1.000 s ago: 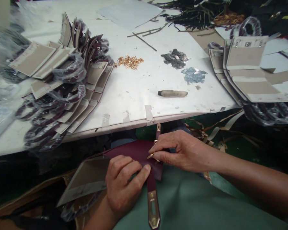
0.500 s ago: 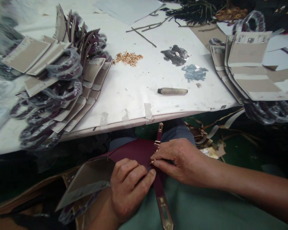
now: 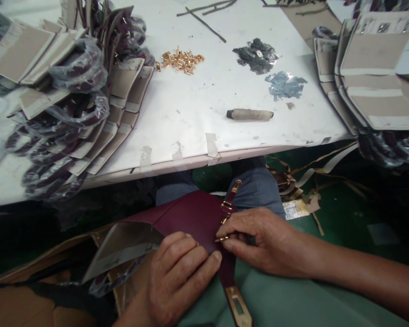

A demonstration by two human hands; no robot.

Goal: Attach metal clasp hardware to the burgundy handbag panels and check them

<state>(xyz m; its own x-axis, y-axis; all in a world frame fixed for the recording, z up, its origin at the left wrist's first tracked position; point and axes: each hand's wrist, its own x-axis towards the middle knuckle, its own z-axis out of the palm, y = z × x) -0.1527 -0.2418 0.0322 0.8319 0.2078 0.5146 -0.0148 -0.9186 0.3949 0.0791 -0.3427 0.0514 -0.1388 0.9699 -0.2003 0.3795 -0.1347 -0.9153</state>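
Note:
A burgundy leather bag piece (image 3: 191,213) lies across my lap, over a green apron (image 3: 286,295). My left hand (image 3: 182,277) grips its near part with curled fingers, the thumb stretched toward the right hand. Between thumb and forefinger, my right hand (image 3: 269,243) pinches a small gold metal fitting (image 3: 221,239) just above the leather. A burgundy strap (image 3: 227,271) runs under both hands. A slotted gold plate (image 3: 238,306) caps its near end, and a smaller gold tip (image 3: 236,185) its far end. Below that tip sits a gold loop (image 3: 226,205).
On the white table (image 3: 177,122) are a heap of gold fittings (image 3: 182,61), dark metal pieces (image 3: 257,56), grey metal plates (image 3: 286,85) and a wrapped stick-like tool (image 3: 250,114). Bag parts with plastic-wrapped handles are piled left (image 3: 126,86) and right (image 3: 371,100). Scraps (image 3: 296,209) litter the floor.
The view has tilted down, so the table items sit higher. My right hand has lifted the gold fitting slightly off the leather, showing more of it. My left hand keeps its grip.

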